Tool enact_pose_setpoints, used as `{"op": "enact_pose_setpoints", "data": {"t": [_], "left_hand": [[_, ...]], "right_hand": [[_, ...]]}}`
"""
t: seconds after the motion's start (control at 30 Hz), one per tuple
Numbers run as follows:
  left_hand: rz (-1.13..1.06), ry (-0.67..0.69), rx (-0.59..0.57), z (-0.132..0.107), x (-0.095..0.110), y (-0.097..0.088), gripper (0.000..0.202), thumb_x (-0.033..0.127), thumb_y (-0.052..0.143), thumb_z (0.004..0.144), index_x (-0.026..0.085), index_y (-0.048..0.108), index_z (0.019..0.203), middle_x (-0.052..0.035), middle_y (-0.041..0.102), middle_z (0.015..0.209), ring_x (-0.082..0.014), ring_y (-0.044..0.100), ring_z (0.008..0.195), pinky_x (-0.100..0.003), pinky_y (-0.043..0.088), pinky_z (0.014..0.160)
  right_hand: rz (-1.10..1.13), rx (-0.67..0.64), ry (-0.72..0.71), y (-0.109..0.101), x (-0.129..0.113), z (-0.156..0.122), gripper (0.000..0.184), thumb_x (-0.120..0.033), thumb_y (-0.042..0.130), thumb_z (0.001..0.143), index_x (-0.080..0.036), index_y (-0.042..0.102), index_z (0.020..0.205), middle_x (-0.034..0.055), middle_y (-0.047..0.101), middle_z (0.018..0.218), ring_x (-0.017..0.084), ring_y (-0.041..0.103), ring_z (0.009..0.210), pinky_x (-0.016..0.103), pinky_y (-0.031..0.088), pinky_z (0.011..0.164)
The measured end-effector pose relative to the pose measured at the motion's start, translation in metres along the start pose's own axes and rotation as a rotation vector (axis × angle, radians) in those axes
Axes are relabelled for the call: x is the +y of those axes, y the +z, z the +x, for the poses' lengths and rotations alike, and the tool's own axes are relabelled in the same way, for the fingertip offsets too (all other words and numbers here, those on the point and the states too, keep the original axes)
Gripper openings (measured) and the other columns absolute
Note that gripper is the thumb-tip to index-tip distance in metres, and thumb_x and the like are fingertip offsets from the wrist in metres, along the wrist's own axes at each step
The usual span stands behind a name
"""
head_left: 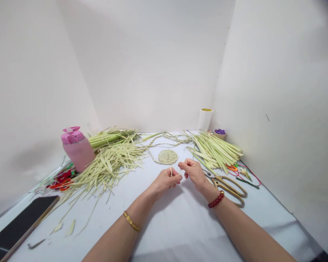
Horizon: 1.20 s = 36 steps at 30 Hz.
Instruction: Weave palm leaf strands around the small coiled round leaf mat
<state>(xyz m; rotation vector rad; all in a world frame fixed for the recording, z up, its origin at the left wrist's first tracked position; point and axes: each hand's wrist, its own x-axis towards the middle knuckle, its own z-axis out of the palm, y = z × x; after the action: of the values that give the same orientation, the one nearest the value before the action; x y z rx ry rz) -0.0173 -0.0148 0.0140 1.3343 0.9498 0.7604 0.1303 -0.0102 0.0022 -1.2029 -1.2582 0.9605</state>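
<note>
My left hand (164, 183) and my right hand (193, 174) are raised close together above the white table top (164, 233), their fingers pinching a thin pale palm-leaf strip (171, 176). Most of the strip is hidden by my fingers. Just beyond my hands lies a round coiled mat of woven fibre (168, 157), not touched by either hand. A thin braided cord (166, 137) runs back from the mat and across the far part of the table.
Gold-handled scissors (229, 188) lie by my right wrist. Bundled green-white palm strips (214, 151) lie at the right, shredded strips (109, 163) at the left. A pink bottle (78, 148), a black phone (22, 228), a white roll (205, 119) and a small bowl of purple items (220, 134) stand around. White walls rise on both sides.
</note>
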Motion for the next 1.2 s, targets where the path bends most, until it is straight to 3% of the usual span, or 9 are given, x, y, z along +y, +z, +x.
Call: {"op": "enact_pose_setpoints", "data": {"t": [0.27,0.5,0.6,0.67,0.8,0.93,1.03,1.13,1.2], "left_hand": [[0.022,0.064,0.032,0.004,-0.012,0.001,0.023,0.031,0.07,0.064,0.018,0.051,0.06,0.0022,0.053,0.053,-0.0089,0.04,0.048,-0.024,0.029,0.051],[-0.427,0.106,0.28,0.006,-0.003,-0.01,0.038,0.052,0.057,0.077,0.014,0.059,0.085,-0.0051,0.063,0.079,-0.0082,0.05,0.057,-0.023,0.041,0.06],[-0.657,0.165,0.408,0.007,0.012,-0.027,0.032,0.048,0.055,0.081,0.016,0.052,0.081,0.006,0.045,0.054,-0.0052,0.04,0.044,-0.02,0.041,0.053],[-0.676,0.127,0.407,0.006,0.028,-0.043,0.031,0.046,0.054,0.083,0.018,0.047,0.075,0.0119,0.025,0.046,-0.0027,0.021,0.036,-0.015,0.024,0.039],[-0.354,0.177,0.392,-0.01,0.077,-0.081,0.032,0.048,0.058,0.079,0.019,0.047,0.075,0.0113,0.023,0.048,-0.0028,0.016,0.035,-0.016,0.008,0.037],[0.32,0.344,0.569,-0.034,0.143,-0.125,0.037,0.053,0.046,0.084,0.017,0.057,0.084,0.0054,0.037,0.05,-0.0073,0.03,0.04,-0.02,0.021,0.04],[0.926,0.416,0.746,-0.042,0.178,-0.154,0.049,0.059,0.036,0.086,0.018,0.062,0.092,-0.0047,0.061,0.077,-0.016,0.053,0.069,-0.025,0.039,0.06],[1.274,0.099,0.705,-0.034,0.179,-0.177,0.059,0.06,0.027,0.086,0.015,0.062,0.098,-0.0123,0.066,0.096,-0.025,0.059,0.09,-0.032,0.042,0.076],[1.293,-0.015,0.654,-0.028,0.161,-0.19,0.055,0.059,0.048,0.075,0.013,0.062,0.102,-0.0161,0.066,0.104,-0.0298,0.06,0.096,-0.034,0.043,0.08]], "right_hand": [[0.003,0.01,0.025,0.004,0.008,-0.002,0.04,-0.046,0.065,0.067,-0.02,0.037,0.055,-0.0081,0.035,0.048,0.008,0.039,0.041,0.022,0.033,0.043],[0.103,0.109,0.045,-0.006,0.025,0.005,0.041,-0.058,0.055,0.076,-0.019,0.05,0.065,-0.007,0.037,0.049,0.008,0.036,0.038,0.024,0.035,0.04],[0.101,0.074,0.107,-0.006,0.028,0.005,0.04,-0.057,0.055,0.075,-0.019,0.051,0.064,-0.0072,0.037,0.048,0.008,0.035,0.037,0.023,0.034,0.038],[0.078,0.037,0.14,-0.004,0.027,0.002,0.039,-0.055,0.056,0.075,-0.018,0.051,0.063,-0.0074,0.037,0.047,0.007,0.035,0.036,0.023,0.032,0.037],[0.133,0.007,0.14,-0.002,0.02,0.0,0.038,-0.055,0.056,0.075,-0.018,0.053,0.066,-0.0064,0.041,0.051,0.006,0.033,0.037,0.022,0.034,0.037],[0.185,0.089,0.107,-0.005,0.018,0.004,0.035,-0.052,0.053,0.078,-0.018,0.054,0.074,-0.0058,0.044,0.056,0.006,0.034,0.038,0.022,0.035,0.037],[0.173,0.115,0.105,-0.007,0.022,0.006,0.031,-0.049,0.055,0.077,-0.018,0.054,0.074,-0.0061,0.043,0.055,0.006,0.037,0.039,0.021,0.034,0.037],[0.156,0.113,0.12,-0.007,0.026,0.006,0.029,-0.046,0.056,0.076,-0.017,0.054,0.073,-0.0064,0.042,0.054,0.006,0.037,0.039,0.021,0.034,0.037],[0.153,0.121,0.118,-0.007,0.027,0.006,0.028,-0.046,0.056,0.076,-0.018,0.053,0.072,-0.0065,0.043,0.054,0.006,0.038,0.039,0.02,0.034,0.037]]}}
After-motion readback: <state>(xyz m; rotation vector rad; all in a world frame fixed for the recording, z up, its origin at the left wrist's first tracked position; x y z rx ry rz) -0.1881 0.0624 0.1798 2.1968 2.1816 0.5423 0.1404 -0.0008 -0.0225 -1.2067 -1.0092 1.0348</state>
